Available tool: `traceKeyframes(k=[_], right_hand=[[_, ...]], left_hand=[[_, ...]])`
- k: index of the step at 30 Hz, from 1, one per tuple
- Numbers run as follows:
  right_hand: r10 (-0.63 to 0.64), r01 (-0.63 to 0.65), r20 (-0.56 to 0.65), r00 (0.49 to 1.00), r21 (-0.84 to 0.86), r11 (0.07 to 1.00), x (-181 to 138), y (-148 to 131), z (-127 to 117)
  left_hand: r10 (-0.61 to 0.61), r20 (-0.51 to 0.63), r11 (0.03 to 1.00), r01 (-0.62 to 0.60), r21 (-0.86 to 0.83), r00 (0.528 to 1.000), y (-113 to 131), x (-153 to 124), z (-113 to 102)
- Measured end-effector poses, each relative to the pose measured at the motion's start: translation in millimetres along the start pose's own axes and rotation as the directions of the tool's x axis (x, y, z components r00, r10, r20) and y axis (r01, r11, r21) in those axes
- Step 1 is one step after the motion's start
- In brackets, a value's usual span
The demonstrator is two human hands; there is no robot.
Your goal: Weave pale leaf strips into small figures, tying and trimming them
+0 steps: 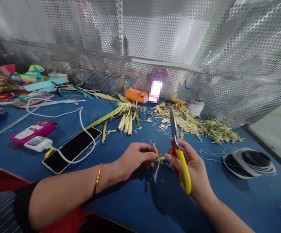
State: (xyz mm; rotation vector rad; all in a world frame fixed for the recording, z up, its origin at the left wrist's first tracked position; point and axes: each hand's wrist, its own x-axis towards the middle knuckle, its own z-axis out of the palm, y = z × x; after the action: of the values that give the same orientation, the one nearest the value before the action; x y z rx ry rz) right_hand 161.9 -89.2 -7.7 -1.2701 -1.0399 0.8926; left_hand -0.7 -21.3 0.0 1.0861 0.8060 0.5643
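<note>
Between thumb and fingers, my left hand [136,158] pinches a small knotted piece of pale green plant strip [157,158], with a loose end hanging down. My right hand [191,165] is closed around a pair of scissors [182,168] with a yellow and red handle, its metal blades pointing up and away. The right thumb and fingertip come close to the knotted strip; whether they also pinch it or a thread, I cannot tell. Beyond my hands lie a bundle of long green leaf stalks [128,113] and a heap of shredded strips and knotted pieces [193,123].
A spool of white string [249,162] sits at the right. On the left are a black-screened phone [73,150], a white charger [38,143] with its cable and a magenta packet [33,131]. An orange tissue pack [135,95] stands before the perforated metal screen [164,38].
</note>
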Motion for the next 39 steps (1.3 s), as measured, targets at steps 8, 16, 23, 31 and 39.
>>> traceKeyframes(k=[8,16,23,31,39], right_hand=[[0.082,-0.081,0.124,0.989,-0.015,0.997,-0.5,0.9,3.6],[0.136,-0.141,0.116,0.984,0.037,0.989,-0.2,1.7,4.9],[0.196,-0.215,0.133,0.971,0.148,0.965,-1.8,1.8,3.0],[0.173,-0.186,0.094,0.980,0.163,0.969,-1.5,2.8,4.2],[0.221,-0.231,0.076,0.972,0.166,0.959,0.7,2.1,0.9]], left_hand=[[-0.033,0.018,0.982,0.029,0.185,0.999,-3.5,-2.4,4.8],[-0.060,0.108,0.984,0.040,0.171,0.992,-6.4,-1.2,4.6],[-0.089,0.115,0.993,0.079,0.089,0.989,-5.1,-0.4,3.9],[-0.068,0.100,0.992,0.057,0.115,0.993,-2.1,-0.3,2.3],[-0.039,0.116,0.976,0.012,0.219,0.993,-3.7,1.3,0.3]])
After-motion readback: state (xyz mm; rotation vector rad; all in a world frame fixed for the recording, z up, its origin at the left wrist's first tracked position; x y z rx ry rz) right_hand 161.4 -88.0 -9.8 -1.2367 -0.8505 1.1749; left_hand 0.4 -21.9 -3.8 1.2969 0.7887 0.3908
